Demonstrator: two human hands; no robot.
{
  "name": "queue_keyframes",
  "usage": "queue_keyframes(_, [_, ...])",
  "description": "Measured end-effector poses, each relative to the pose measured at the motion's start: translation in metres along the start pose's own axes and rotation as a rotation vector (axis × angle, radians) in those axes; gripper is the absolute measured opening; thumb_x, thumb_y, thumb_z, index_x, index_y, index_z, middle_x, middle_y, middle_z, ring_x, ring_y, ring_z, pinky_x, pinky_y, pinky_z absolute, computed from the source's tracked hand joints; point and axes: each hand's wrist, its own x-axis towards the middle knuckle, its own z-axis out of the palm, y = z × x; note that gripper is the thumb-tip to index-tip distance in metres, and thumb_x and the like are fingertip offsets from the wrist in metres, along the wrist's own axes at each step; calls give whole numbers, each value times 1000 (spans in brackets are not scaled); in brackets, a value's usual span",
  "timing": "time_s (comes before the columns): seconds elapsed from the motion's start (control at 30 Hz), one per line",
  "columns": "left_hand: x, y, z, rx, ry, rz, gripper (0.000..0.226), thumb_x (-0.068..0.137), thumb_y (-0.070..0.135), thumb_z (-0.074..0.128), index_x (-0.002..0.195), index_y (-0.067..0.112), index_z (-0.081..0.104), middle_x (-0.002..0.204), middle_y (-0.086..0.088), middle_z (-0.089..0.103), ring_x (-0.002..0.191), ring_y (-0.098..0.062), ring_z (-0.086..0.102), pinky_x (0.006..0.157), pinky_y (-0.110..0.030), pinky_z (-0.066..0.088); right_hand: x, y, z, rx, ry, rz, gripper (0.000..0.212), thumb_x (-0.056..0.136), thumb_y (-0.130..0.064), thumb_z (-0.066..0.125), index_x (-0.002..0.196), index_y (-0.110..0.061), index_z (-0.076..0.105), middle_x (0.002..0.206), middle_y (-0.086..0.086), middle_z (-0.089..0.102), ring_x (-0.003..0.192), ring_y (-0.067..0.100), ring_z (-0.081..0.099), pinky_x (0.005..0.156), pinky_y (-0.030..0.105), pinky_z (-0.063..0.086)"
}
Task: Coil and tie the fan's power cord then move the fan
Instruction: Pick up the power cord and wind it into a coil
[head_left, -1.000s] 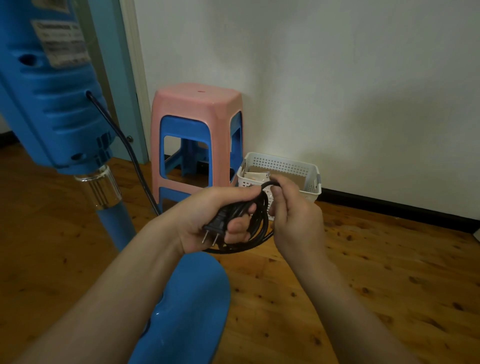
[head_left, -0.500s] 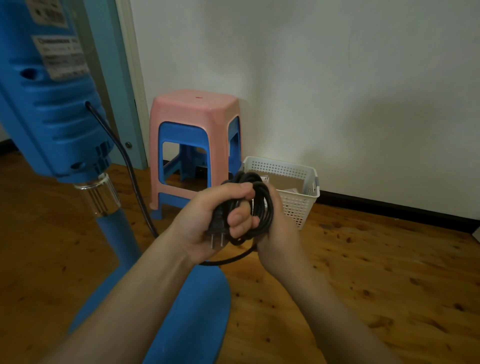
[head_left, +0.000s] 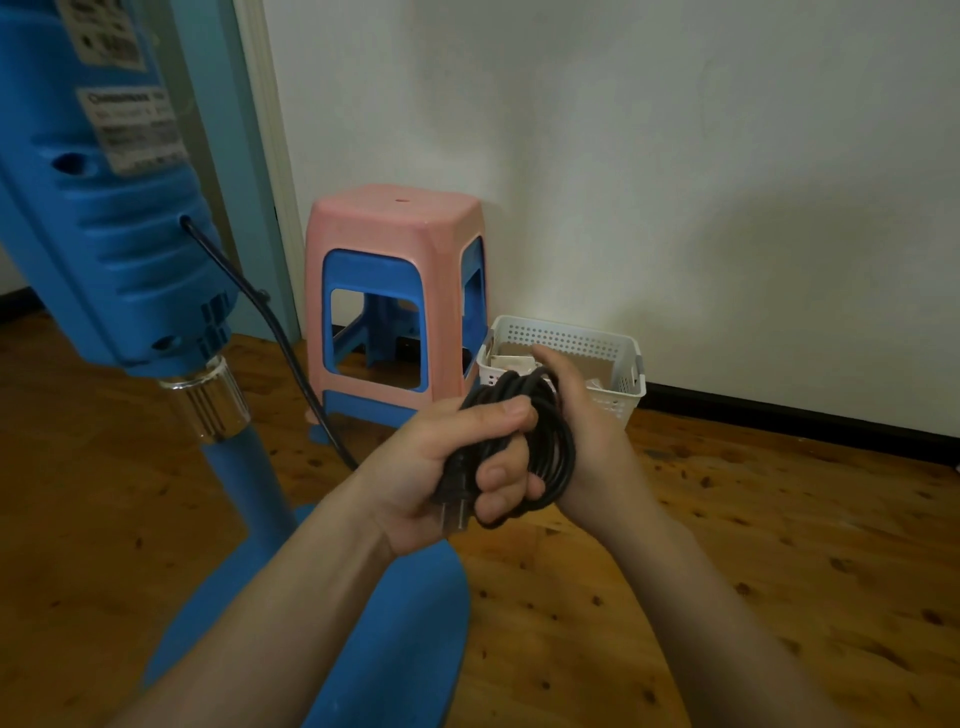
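Fan (head_left: 124, 249) stands at frame left on a wooden floor (head_left: 727, 545) by a white wall (head_left: 675, 156). At center, the left hand (head_left: 441, 473) grips the coiled cord (head_left: 550, 441) and plug; the right hand (head_left: 587, 426) clasps its far side.

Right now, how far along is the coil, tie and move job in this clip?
Coiling looks mostly done: the power cord sits in a bundle of loops, gripped with its plug by the left hand, while the right hand holds the far side. No tie is visible. A loose stretch runs from the bundle to the fan. The tie, if not done, and moving the fan remain.
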Motion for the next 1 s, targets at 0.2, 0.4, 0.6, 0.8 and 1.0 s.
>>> queue_keyframes(0.2, [4,2,3,267,99,146,33,102,19,50,72,5,56,58,2,55,54,-13,55,90,-33,51,-10,1,5,-134,-81,-61,56,97,-13,59,147,-28,39,110,-11,64,105,13,65,92,46,56])
queue_keyframes(0.4, [2,0,-3,220,68,106,35,101,21,52,94,-13,51,54,4,52,50,-11,53,87,-33,50,-8,0,-10,-341,-142,-81,47,102,-35,48,147,-37,34,105,3,72,94,24,69,80,50,56])
queue_keyframes(0.6, [-2,0,-7,188,66,94,35,97,40,61,85,8,53,49,5,49,42,-11,51,79,-31,52,-4,1,-21,-132,-74,-64,24,108,-33,44,121,-38,64,77,-19,68,67,0,62,59,19,49])
queue_keyframes(0.8, [1,-7,-2,128,43,149,30,99,33,57,81,10,50,48,6,50,42,-10,51,79,-29,51,-6,-10,-15,192,186,70,20,103,-30,54,96,-27,72,74,16,67,56,17,58,50,29,49])
queue_keyframes(1.0, [7,-6,2,47,94,288,30,97,31,61,80,7,55,54,2,57,52,-11,56,87,-30,51,-14,-17,16,431,6,218,23,104,-7,51,115,-12,70,104,10,76,94,23,73,80,40,63])
